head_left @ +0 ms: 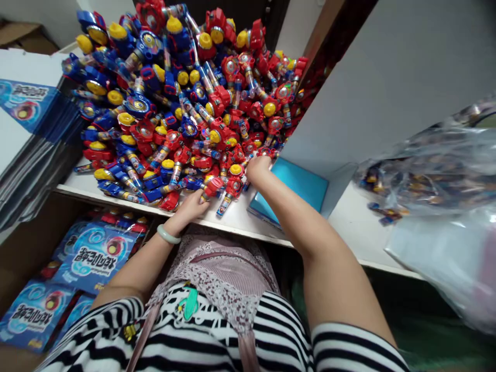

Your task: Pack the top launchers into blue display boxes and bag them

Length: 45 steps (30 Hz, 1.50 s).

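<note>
Red toy (212, 187), tilted, in left hand (192, 205) at front of toy pile (188, 126). Pile: red and blue bodies, yellow knobs, clear tubes, jumbled on white desk (241, 219).

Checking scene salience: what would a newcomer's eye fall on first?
The big heap of red, blue and yellow toys on the white counter, straight ahead. Then the left hand holding a red toy at its front edge, and the bright blue box right of the heap, beside the right hand.
</note>
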Each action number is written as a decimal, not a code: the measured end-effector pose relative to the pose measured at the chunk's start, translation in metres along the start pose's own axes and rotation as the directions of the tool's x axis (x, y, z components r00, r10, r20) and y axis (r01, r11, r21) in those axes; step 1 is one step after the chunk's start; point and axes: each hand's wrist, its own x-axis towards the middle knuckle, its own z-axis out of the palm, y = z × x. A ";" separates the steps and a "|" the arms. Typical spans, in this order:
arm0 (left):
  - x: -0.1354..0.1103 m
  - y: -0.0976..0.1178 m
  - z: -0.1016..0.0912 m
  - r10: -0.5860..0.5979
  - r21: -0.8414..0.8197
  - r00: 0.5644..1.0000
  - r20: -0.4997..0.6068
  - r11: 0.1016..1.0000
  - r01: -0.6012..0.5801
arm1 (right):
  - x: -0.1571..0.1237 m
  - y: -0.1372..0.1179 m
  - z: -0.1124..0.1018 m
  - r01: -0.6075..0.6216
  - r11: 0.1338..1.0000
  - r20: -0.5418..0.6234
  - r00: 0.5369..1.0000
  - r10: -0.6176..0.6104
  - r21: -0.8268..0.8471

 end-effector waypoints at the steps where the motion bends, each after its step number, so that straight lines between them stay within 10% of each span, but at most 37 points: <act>1: 0.002 0.001 -0.002 -0.032 -0.081 0.999 -0.019 0.996 0.030 | 0.000 -0.001 0.002 -0.018 1.000 0.022 1.000 0.019 -0.024; 11: 0.007 0.057 0.030 0.134 0.306 0.989 0.065 0.940 -0.147 | -0.001 0.009 0.005 -0.152 0.988 0.044 0.987 0.151 0.020; 16: 0.008 0.041 0.028 0.129 -0.030 0.992 -0.015 0.991 -0.129 | -0.040 0.024 -0.001 0.036 0.982 -0.160 0.987 -0.006 0.185; 20: 0.012 0.035 0.026 0.010 -0.552 0.999 -0.031 0.834 -0.025 | -0.077 0.099 -0.014 0.271 0.853 -0.573 0.818 0.040 0.446; 24: 0.017 0.059 0.040 -0.006 -0.761 1.000 0.019 0.648 0.018 | -0.088 0.172 -0.002 0.254 0.830 -0.713 0.665 0.223 0.496; 32: 0.009 0.118 0.074 0.174 -0.789 0.950 0.260 0.606 0.104 | -0.049 0.186 0.036 0.334 0.815 -0.664 0.743 0.081 0.474; 36: 0.007 0.123 0.083 0.292 -0.720 0.880 0.375 0.689 0.078 | -0.047 0.196 0.030 0.426 0.772 -0.597 0.799 -0.075 0.472; 40: 0.011 0.120 0.088 0.277 -0.727 0.866 0.417 0.673 0.135 | -0.053 0.196 0.024 0.251 0.839 -0.525 0.850 0.048 0.483; 45: 0.012 0.116 0.091 0.257 -0.702 0.886 0.385 0.705 0.100 | -0.053 0.198 0.027 0.367 0.797 -0.596 0.803 -0.012 0.479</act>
